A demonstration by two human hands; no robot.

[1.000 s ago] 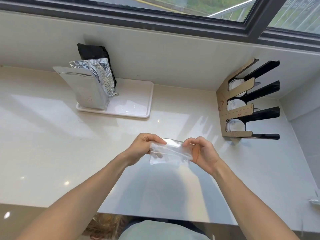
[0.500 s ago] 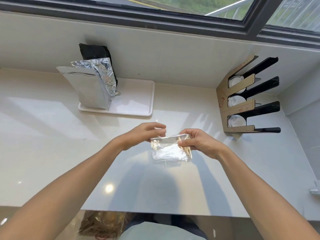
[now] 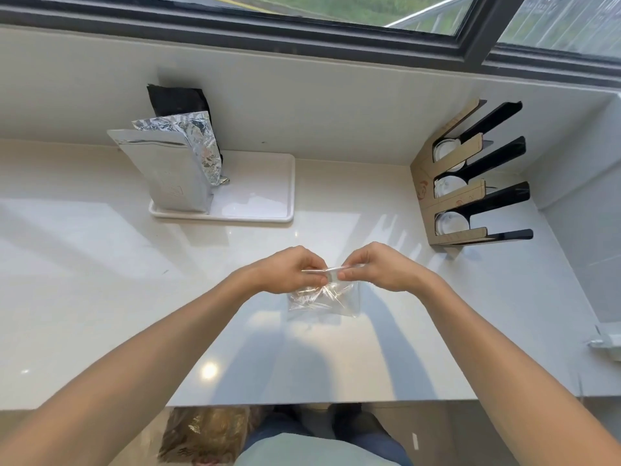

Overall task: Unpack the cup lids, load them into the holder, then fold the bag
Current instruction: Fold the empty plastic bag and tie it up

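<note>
1. The left hand (image 3: 289, 269) and right hand (image 3: 376, 267) both pinch the top edge of the clear bag (image 3: 324, 297) (crumpled), just above the counter (image 3: 100, 297).
2. 3 lids (image 3: 450, 223) sit in the holder (image 3: 470, 183) at far right.

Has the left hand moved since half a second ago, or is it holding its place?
Yes. The left hand has closed in on the right hand, toward the lid holder side, and both now pinch the top edge of the plastic bag.
</note>
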